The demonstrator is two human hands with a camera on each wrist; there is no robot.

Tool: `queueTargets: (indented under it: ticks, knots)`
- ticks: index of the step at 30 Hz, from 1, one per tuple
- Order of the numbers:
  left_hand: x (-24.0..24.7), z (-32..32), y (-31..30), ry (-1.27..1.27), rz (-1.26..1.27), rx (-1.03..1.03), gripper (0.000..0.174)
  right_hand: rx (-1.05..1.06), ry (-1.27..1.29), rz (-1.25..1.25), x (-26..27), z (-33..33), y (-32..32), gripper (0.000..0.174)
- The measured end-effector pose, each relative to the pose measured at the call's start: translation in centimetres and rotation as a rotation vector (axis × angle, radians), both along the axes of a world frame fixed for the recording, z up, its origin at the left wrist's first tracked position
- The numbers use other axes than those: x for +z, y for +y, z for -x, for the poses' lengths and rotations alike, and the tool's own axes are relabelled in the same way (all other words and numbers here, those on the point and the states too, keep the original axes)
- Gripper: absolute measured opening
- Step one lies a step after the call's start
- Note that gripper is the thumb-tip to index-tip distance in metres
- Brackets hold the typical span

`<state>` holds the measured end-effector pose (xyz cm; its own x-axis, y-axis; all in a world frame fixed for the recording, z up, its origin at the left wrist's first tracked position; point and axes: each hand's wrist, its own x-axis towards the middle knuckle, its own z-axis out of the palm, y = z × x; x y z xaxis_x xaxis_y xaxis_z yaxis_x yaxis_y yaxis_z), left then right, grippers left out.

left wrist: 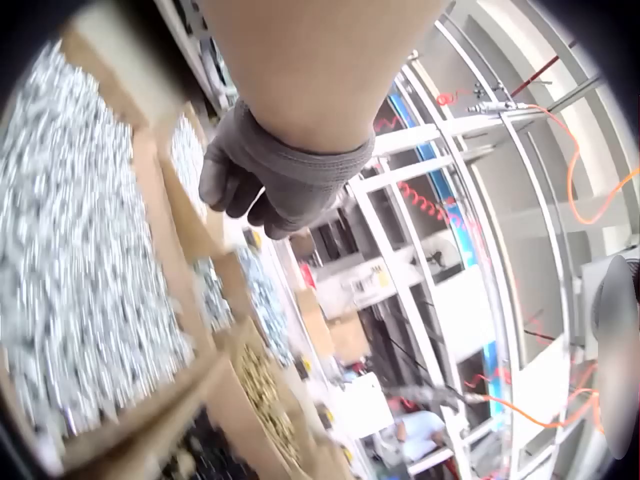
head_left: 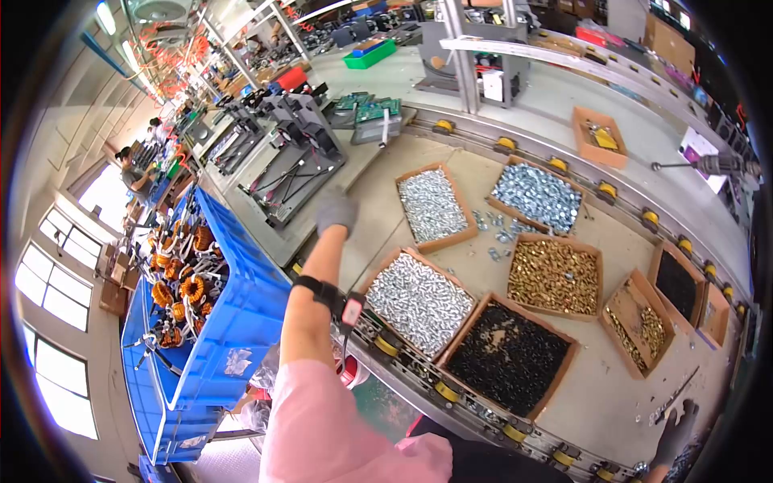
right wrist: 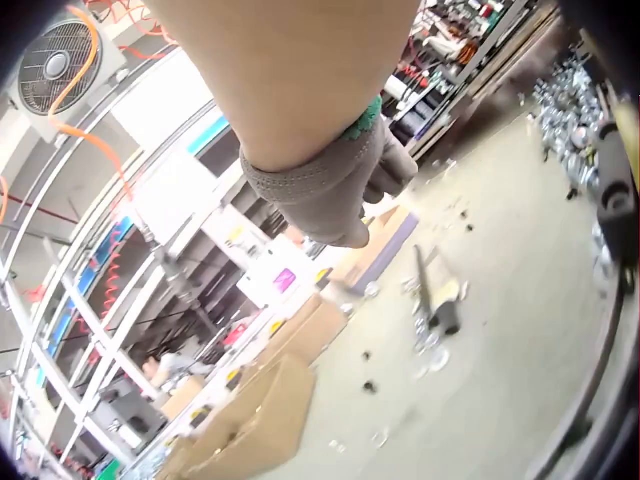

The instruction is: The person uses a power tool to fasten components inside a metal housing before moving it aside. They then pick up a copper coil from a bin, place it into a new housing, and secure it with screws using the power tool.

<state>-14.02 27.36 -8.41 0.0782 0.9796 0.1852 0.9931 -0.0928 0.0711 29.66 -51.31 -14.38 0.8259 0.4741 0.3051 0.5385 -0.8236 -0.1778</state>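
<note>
Metal chassis (head_left: 294,173), grey, black parts atop

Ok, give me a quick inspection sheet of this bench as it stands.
Surface: pale bench, loose silver fasteners scattered between trays.
Job's things: cardboard tray of silver screws; black metal frame left of it.
Clutter: blue plastic crate of copper coils.
Hands: grey-gloved left hand above bench, fingers loosely curled, empty; grey-gloved right hand above bench, grip unclear.
Cables: orange coiled hoses overhead.
Surroundings: factory line, bright windows.
</note>
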Motion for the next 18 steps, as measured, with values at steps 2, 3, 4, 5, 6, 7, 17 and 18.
queueTargets:
  ticks: [2, 3, 4, 5, 6, 7, 17, 18]
  knots:
    - [-2.8, 5.1, 4.0, 0.143, 0.005, 0.183, 0.036, -0.027, 0.007, 0.015, -0.3, 0.1, -1.7, 0.036]
    - [-3.3, 6.6, 4.5, 0.141, 0.004, 0.191, 0.036, -0.037, 0.049, 0.046, 0.7, 0.2, -2.2, 0.035]
    - [-3.8, 7.6, 5.0, 0.185, 0.026, 0.211, 0.034, -0.121, 0.101, 0.229, 8.6, 6.4, 5.5, 0.044]
    - [-4.5, 8.1, 5.3, 0.227, 0.052, 0.229, 0.032, -0.119, 0.098, 0.231, 8.9, 6.6, 5.8, 0.044]
    - [-5.2, 8.0, 5.5, 0.262, 0.013, 0.249, 0.030, -0.150, 0.125, 0.216, 9.0, 6.9, 5.7, 0.043]
    - [-5.3, 8.0, 5.6, 0.265, 0.017, 0.247, 0.030, -0.184, 0.157, 0.201, 9.0, 7.2, 5.6, 0.042]
    - [-2.3, 5.9, -4.2, 0.295, -0.005, -0.171, 0.022, -0.066, 0.201, -0.187, 1.4, 7.0, 4.8, 0.028]
    - [-1.1, 5.1, -5.6, 0.296, 0.060, -0.177, 0.023, -0.030, 0.208, -0.185, 1.8, 7.4, 5.8, 0.026]
